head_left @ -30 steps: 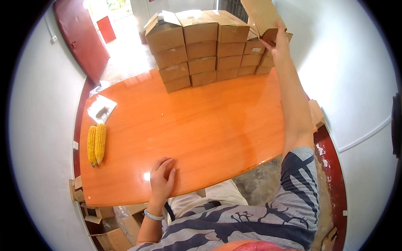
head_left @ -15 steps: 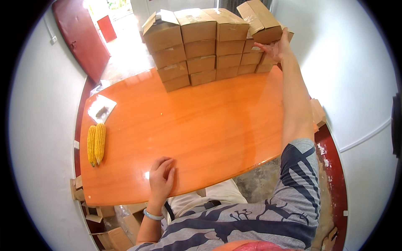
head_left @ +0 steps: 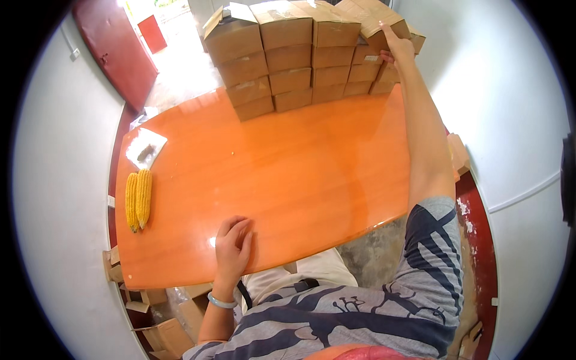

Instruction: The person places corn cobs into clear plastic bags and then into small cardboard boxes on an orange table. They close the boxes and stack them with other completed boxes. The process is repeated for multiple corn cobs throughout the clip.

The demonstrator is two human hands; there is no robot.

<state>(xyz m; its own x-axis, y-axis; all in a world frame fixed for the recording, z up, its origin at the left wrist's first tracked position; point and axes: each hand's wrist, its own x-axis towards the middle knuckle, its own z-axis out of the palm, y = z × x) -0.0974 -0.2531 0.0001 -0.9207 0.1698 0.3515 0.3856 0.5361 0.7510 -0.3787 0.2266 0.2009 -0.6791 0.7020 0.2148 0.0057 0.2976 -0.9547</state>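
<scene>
My right arm stretches to the far right, where my right hand holds the near end of a brown cardboard box. One finger lies on the box's top and the others curl at its front face, partly hidden. This box tops the right part of a stack of cardboard boxes, several rows high. On the orange table, near its front edge, rests my left hand, a bracelet on its wrist. Its fingers are loosely bent, the thumb stands apart, and nothing is in it.
Two yellow corn cobs lie side by side at the table's left. Beyond them is a white sheet with a small brown lump on it. Opened cartons sit on the floor at lower left. A red door stands ajar at the back left.
The tilted box has come down and sits flatter on the stack. My right hand has shifted from beneath its end to its top edge and front. My left hand has barely moved.
</scene>
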